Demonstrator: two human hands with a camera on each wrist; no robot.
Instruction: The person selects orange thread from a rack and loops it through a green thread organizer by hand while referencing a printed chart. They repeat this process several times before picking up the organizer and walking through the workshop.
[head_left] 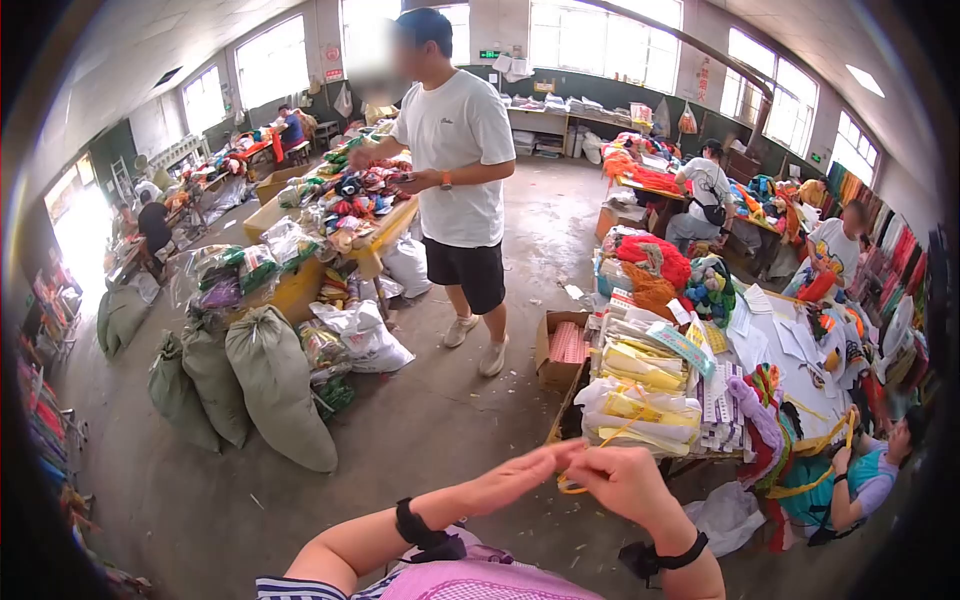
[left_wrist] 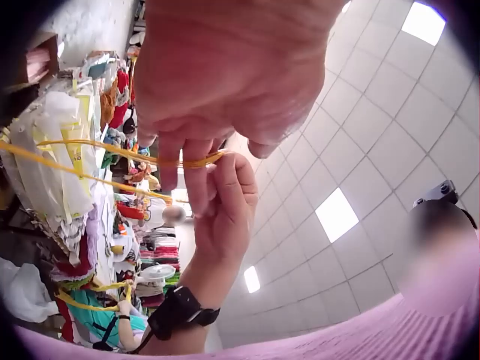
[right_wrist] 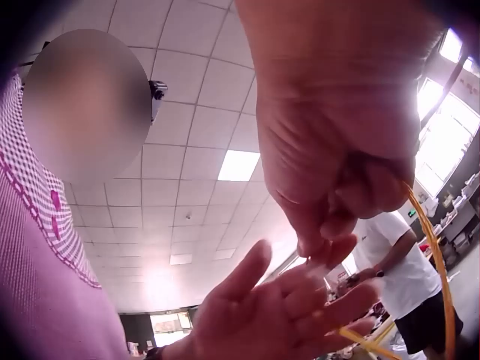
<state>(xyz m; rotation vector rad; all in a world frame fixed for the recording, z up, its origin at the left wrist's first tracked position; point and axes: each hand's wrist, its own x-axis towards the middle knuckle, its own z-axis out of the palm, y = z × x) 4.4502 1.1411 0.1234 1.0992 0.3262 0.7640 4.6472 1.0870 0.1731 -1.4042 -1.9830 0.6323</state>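
Observation:
Yellow yarn (left_wrist: 112,149) in thin strands runs between my two hands, which meet in front of my chest. My right hand (head_left: 630,485) has curled fingers and pinches the strands; in the right wrist view a length of the yarn (right_wrist: 437,255) hangs from its side. My left hand (head_left: 510,482) is stretched out flat, its fingertips right at the right hand's fingers. Seen from the right wrist, the left hand (right_wrist: 262,311) has its palm showing and its fingers spread, with strands passing by them.
A worktable at right bears yellow-and-white packets (head_left: 640,405) and bundled yarn (head_left: 650,260). Behind the packets stands a cardboard box (head_left: 556,372). Full sacks (head_left: 275,375) lean by the left table, where a person (head_left: 465,160) stands. Another person (head_left: 850,480) at lower right handles yellow strands.

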